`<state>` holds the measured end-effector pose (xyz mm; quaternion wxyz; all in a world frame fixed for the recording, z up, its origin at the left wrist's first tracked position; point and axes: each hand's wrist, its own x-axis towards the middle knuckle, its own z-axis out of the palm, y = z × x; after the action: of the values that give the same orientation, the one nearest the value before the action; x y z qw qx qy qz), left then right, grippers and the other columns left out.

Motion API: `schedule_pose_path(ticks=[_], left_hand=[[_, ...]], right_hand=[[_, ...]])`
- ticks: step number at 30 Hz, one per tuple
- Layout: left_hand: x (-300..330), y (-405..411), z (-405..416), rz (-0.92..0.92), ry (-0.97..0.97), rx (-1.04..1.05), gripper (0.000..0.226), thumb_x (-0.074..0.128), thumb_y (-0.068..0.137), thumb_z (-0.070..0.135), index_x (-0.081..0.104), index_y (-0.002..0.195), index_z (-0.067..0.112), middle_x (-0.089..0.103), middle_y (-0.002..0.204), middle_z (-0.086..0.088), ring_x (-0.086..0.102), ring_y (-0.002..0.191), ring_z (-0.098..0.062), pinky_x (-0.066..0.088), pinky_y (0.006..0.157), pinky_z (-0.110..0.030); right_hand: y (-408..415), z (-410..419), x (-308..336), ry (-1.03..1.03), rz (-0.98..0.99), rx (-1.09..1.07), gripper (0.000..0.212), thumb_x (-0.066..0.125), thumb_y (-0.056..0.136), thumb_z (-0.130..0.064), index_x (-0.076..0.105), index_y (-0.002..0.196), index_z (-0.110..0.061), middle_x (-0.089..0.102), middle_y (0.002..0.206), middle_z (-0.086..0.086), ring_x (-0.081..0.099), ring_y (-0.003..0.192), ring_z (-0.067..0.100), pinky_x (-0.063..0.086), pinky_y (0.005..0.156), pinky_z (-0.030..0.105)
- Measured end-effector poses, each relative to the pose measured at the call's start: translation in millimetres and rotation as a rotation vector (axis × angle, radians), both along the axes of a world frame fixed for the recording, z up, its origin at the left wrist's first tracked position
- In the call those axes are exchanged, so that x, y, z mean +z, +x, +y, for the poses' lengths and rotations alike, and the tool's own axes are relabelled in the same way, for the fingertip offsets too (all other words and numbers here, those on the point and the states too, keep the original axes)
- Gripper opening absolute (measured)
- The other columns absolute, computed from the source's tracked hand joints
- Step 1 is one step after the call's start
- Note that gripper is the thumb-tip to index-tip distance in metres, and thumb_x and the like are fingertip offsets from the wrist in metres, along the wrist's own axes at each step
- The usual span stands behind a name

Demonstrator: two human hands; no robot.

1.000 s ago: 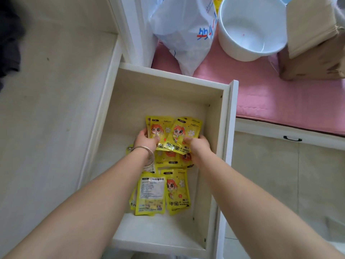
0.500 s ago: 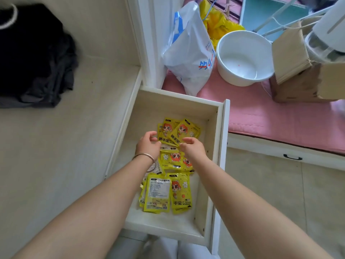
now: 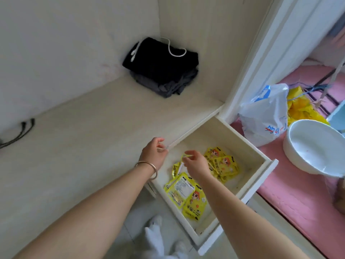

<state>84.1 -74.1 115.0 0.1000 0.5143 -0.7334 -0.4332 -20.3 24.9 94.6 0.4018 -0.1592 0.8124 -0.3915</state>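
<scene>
Folded black clothes [image 3: 160,66] at upper centre; left hand [image 3: 154,155], loosely curled and empty, at the open drawer [image 3: 214,135] edge; right hand [image 3: 197,164] over yellow hand-warmer packets [image 3: 224,165] inside the drawer at centre, pinch unclear; white basin [image 3: 313,146] right

A pale wood-grain shelf [image 3: 74,146] runs wide, closed by two plain walls [image 3: 56,43] of the same tone (they meet in a corner). A white post [image 3: 270,53] stands beside the open drawer [image 3: 242,146]. Below is light tiled floor [image 3: 136,214]; at right, a pink mat [image 3: 298,212]. Soft, even light.
</scene>
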Motion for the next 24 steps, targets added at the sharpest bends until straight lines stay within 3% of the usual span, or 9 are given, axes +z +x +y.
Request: schedule_pose_path(ticks=[3, 6, 15, 19, 24], left_hand=[[11, 60, 11, -0.054, -0.081, 0.082, 0.042, 0.057, 0.086, 0.014, 0.050, 0.127, 0.015, 0.054, 0.125, -0.007, 0.056, 0.113, -0.020, 0.041, 0.096, -0.025], [20, 125, 22, -0.075, -0.103, 0.260, 0.041, 0.056, 0.088, 0.017, 0.048, 0.128, 0.017, 0.050, 0.129, -0.005, 0.053, 0.118, -0.019, 0.040, 0.099, -0.027], [31, 316, 68, -0.062, -0.100, 0.698, 0.039, 0.056, 0.088, 0.017, 0.050, 0.126, 0.020, 0.051, 0.124, -0.005, 0.053, 0.092, -0.012, 0.041, 0.088, -0.023], [33, 406, 103, -0.053, -0.089, 0.880, 0.039, 0.057, 0.088, 0.016, 0.049, 0.127, 0.018, 0.051, 0.124, -0.006, 0.054, 0.091, -0.014, 0.043, 0.091, -0.027], [31, 508, 146, -0.052, -0.056, 1.030, 0.040, 0.058, 0.087, 0.015, 0.050, 0.126, 0.016, 0.053, 0.124, -0.008, 0.059, 0.095, -0.021, 0.044, 0.096, -0.032]], right_hand=[[37, -14, 11, -0.034, -0.004, 0.199, 0.026, 0.058, 0.087, -0.016, 0.060, 0.113, -0.017, 0.063, 0.094, 0.002, 0.061, 0.080, 0.021, 0.045, 0.064, 0.027], [86, -26, 13, -0.044, -0.050, 0.365, 0.028, 0.059, 0.086, -0.014, 0.060, 0.113, -0.012, 0.063, 0.094, 0.005, 0.059, 0.079, 0.022, 0.040, 0.055, 0.023], [247, -53, 31, 0.006, -0.056, 0.817, 0.013, 0.053, 0.090, -0.018, 0.061, 0.102, -0.018, 0.064, 0.093, 0.004, 0.058, 0.073, 0.016, 0.040, 0.054, 0.022], [336, -52, 32, -0.001, -0.061, 0.983, 0.012, 0.053, 0.091, -0.016, 0.060, 0.101, -0.017, 0.063, 0.088, 0.002, 0.057, 0.077, 0.018, 0.041, 0.057, 0.022], [440, -35, 26, 0.013, -0.082, 1.111, 0.010, 0.054, 0.090, -0.015, 0.061, 0.098, -0.016, 0.062, 0.078, -0.002, 0.055, 0.065, 0.011, 0.041, 0.057, 0.022]])
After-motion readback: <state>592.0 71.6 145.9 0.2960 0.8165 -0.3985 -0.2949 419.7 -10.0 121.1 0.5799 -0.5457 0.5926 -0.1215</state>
